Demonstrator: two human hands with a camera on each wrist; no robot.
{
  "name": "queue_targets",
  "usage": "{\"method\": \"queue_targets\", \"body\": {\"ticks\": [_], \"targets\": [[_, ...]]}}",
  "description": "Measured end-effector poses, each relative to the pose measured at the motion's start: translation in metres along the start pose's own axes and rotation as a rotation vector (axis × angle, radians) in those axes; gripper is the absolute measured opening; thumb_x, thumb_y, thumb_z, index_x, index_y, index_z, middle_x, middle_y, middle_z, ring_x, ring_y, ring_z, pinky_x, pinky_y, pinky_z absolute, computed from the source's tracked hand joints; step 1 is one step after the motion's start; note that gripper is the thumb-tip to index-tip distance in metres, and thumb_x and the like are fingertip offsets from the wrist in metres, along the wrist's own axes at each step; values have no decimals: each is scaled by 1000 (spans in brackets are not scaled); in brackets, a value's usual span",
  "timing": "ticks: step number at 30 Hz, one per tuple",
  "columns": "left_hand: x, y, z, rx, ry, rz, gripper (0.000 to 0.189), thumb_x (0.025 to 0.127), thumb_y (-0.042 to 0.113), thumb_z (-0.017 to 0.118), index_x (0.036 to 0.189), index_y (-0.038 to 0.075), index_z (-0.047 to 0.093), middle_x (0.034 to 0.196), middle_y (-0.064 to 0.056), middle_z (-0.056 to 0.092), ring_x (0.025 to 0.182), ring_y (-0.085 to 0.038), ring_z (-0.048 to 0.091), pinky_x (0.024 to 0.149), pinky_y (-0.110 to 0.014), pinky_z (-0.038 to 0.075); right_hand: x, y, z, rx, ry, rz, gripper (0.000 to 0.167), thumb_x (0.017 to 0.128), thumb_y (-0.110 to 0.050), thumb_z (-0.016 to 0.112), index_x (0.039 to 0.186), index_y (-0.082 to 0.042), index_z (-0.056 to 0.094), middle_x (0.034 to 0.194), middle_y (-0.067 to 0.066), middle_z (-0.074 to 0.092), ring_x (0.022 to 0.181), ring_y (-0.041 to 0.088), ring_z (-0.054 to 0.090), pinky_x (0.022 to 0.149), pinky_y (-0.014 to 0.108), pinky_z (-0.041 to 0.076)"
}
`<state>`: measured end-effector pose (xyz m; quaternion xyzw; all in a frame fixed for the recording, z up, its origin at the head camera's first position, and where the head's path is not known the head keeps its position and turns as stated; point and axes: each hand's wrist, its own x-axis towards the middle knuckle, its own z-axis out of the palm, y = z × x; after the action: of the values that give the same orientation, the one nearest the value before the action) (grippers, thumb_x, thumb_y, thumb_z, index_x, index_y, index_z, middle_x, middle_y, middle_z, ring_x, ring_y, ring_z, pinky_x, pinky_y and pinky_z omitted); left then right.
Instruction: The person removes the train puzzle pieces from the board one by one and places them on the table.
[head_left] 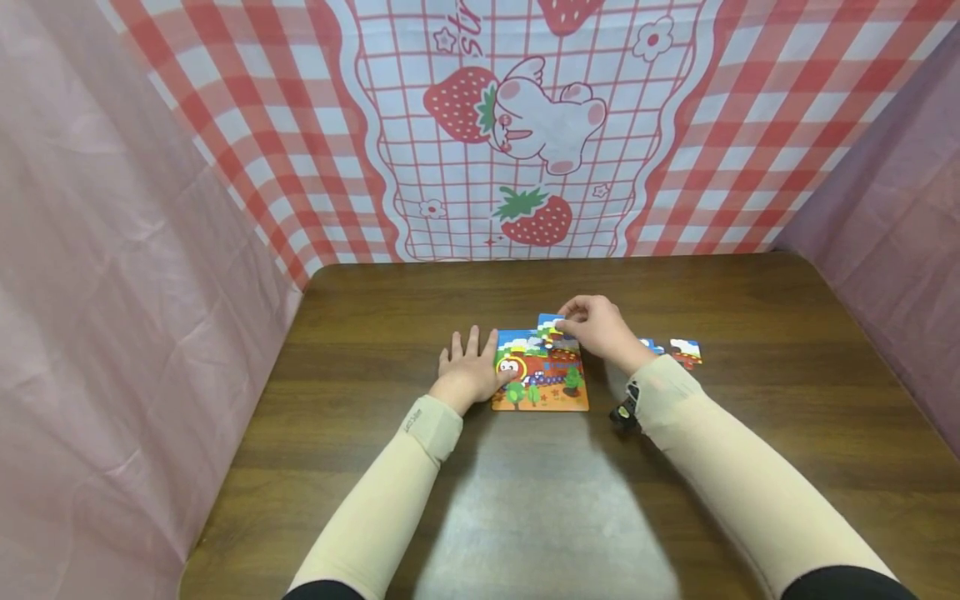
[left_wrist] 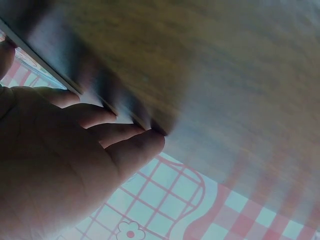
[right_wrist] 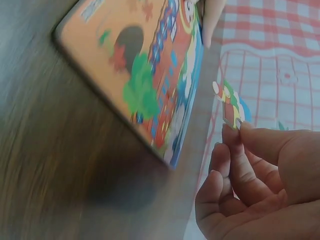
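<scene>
On the table lies a square puzzle board [head_left: 551, 392] printed with a red train, trees and orange ground. My left hand [head_left: 470, 371] rests at its left side, fingers spread on the table and thumb over the board. In the left wrist view the fingertips of that hand [left_wrist: 65, 160] touch the tabletop along the board's edge. My right hand [head_left: 600, 327] pinches a puzzle piece [head_left: 549, 327] above the board's upper right part. The right wrist view shows this piece [right_wrist: 230, 102] between thumb and index finger, held up off the board [right_wrist: 145, 85].
Right of the board lie more loose puzzle pieces [head_left: 686, 350], partly behind my right wrist. The brown wooden table [head_left: 360, 333] meets a red checked strawberry cloth [head_left: 300, 150] at the back. Pink curtains [head_left: 135, 292] hang at both sides.
</scene>
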<state>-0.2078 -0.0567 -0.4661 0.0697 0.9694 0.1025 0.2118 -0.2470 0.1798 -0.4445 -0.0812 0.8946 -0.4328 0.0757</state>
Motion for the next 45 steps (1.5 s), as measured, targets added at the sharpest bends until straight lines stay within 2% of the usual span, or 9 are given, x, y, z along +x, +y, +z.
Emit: {"method": "queue_targets", "body": {"ticks": [8, 16, 20, 27, 32, 39, 45], "targets": [[-2, -2, 0, 0, 7, 6, 85, 100, 69, 38, 166, 27, 3, 170, -9, -5, 152, -40, -7, 119, -57, 7, -4, 20, -21, -40, 15, 18, 24, 100, -21, 68, 112, -1, 68, 102, 15, 71, 92, 29, 65, 75, 41, 50], [-3, -2, 0, -3, 11, 9, 85, 101, 68, 39, 166, 26, 3, 170, -10, -4, 152, -40, -6, 119, -58, 7, -10, 39, -38, -78, 28, 52, 23, 100, -20, 69, 112, -1, 68, 100, 16, 70, 81, 28, 61, 61, 37, 51], [-1, -2, 0, -2, 11, 9, 85, 101, 68, 38, 166, 26, 2, 170, -10, -5, 152, -40, -6, 119, -58, 7, -12, 45, -43, -106, 26, 43, 22, 98, -18, 70, 109, 1, 69, 95, 14, 71, 82, 28, 64, 64, 36, 51], [-2, -3, 1, -6, 9, 6, 86, 100, 69, 38, 165, 27, 2, 170, -9, -5, 152, -40, -7, 119, -58, 7, -12, 50, -45, -137, 1, 41, 18, 95, -14, 72, 103, 2, 71, 89, 10, 71, 79, 24, 64, 65, 36, 52], [-2, -2, 1, -7, 11, 9, 85, 100, 69, 38, 166, 26, 3, 170, -9, -5, 151, -41, -7, 119, -58, 7, -11, 54, -43, -207, -3, 7, 15, 94, -12, 73, 99, 2, 74, 84, 8, 70, 74, 22, 62, 63, 35, 52], [-2, -2, 2, -7, 14, 12, 85, 100, 69, 38, 166, 27, 3, 170, -9, -5, 151, -40, -7, 119, -58, 7, -9, 57, -40, -285, 11, -34, 12, 90, -9, 77, 95, 2, 78, 79, 5, 69, 76, 23, 61, 71, 40, 48], [-2, -2, 2, -10, 15, 13, 85, 100, 69, 38, 165, 27, 3, 170, -9, -6, 151, -40, -7, 119, -58, 6, -7, 60, -40, -299, 16, -50, 9, 88, -6, 78, 92, 1, 77, 77, 3, 69, 75, 22, 62, 72, 40, 48]]}}
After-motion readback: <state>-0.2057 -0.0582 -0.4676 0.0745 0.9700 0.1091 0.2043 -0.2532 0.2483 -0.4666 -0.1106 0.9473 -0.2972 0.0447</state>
